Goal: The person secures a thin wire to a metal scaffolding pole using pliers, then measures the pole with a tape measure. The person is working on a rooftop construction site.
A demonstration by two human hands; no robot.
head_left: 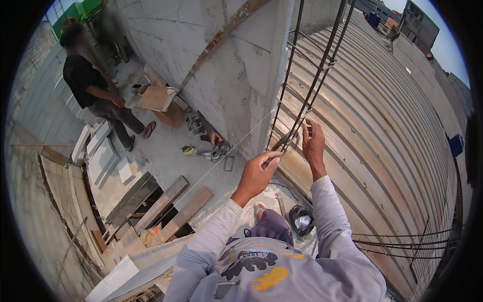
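A cage of thin steel rebar point(313, 80) with tie rings rises beside the end of a grey block wall point(241, 75). My left hand point(256, 177) is at the lower part of the bars, thumb and fingers pinched together. What lies in that pinch is too small to make out. To the right of the bars my right hand point(314, 148) is raised, its fingertips bent together near a tie ring. Whatever it pinches is also unclear. A taut, thin string point(229, 151) slants past the wall toward the bars.
Corrugated metal roofing point(382, 131) spreads to the right, lower down. A black plastic bag point(302, 220) sits by my feet. Planks point(176, 216) bridge a gap at left. Power tools point(211, 148) and a cardboard box point(158, 98) line the wall; another person point(95, 85) stands beyond.
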